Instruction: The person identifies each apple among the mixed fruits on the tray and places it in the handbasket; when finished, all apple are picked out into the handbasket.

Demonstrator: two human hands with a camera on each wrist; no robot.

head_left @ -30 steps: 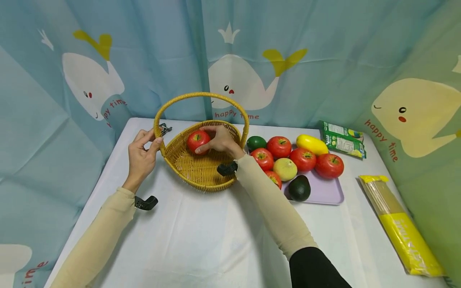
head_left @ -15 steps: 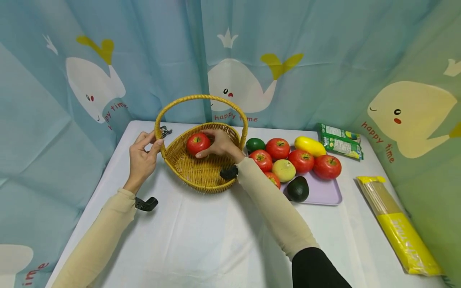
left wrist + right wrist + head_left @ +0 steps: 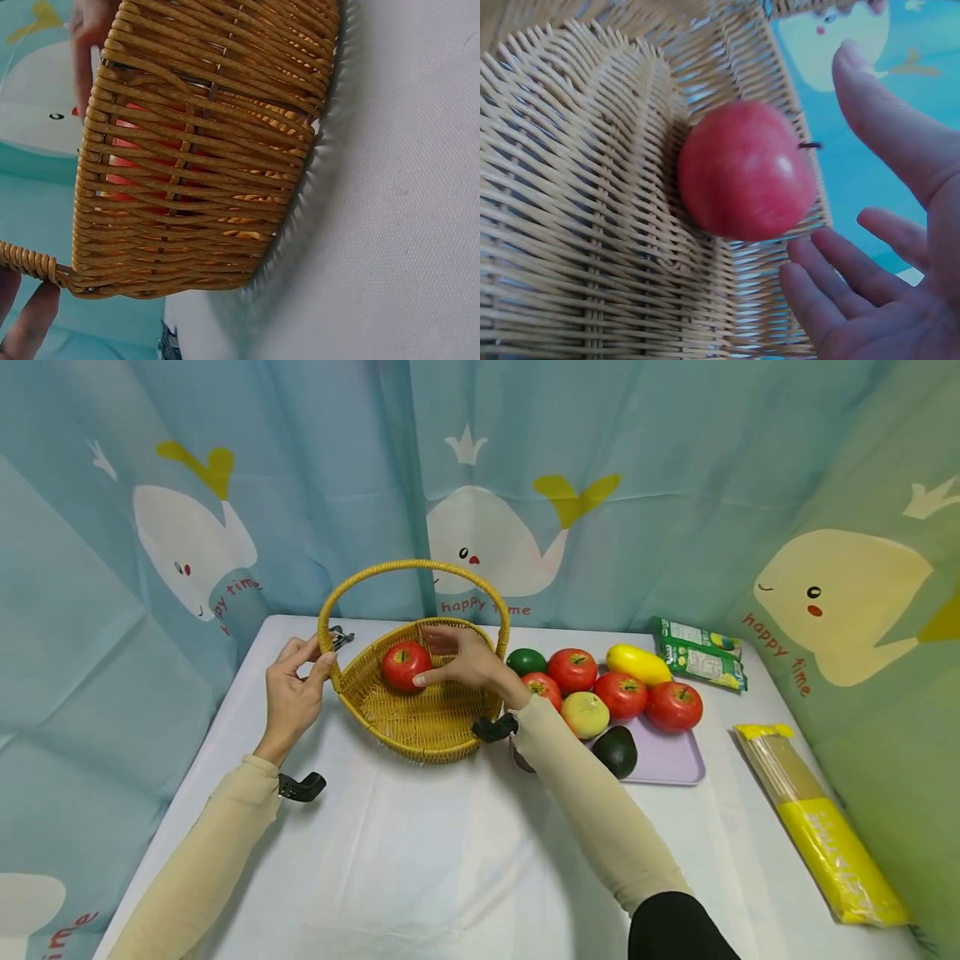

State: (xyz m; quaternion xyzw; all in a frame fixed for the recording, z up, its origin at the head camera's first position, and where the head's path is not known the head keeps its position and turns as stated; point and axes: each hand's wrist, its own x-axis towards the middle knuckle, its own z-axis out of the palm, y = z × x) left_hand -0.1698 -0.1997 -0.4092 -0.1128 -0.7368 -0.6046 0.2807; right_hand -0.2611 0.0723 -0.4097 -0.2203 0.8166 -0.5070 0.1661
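A woven wicker basket (image 3: 420, 735) with a tall arched handle stands on the table, and a red apple (image 3: 406, 667) lies inside it toward the left. My left hand (image 3: 294, 693) pinches the foot of the handle on its left side; its fingertips (image 3: 37, 319) show at the handle in the left wrist view. Over the basket, my right hand (image 3: 472, 658) is spread beside the apple, its fingers apart from the fruit. In the right wrist view the apple (image 3: 746, 171) rests against the wicker, and the fingers (image 3: 814, 296) and thumb hold nothing.
Right of the basket, a lilac tray (image 3: 678, 764) bears several red apples (image 3: 622, 695), a pale yellow fruit (image 3: 586, 715), an avocado (image 3: 615, 752) and a yellow mango-like fruit (image 3: 639, 664). Green packets (image 3: 701, 653) and a yellow noodle pack (image 3: 825, 827) lie farther right.
My right hand has let go of the apple and drawn back to the right, its fingers opening. The apple stays in the basket; my left hand keeps its hold on the handle.
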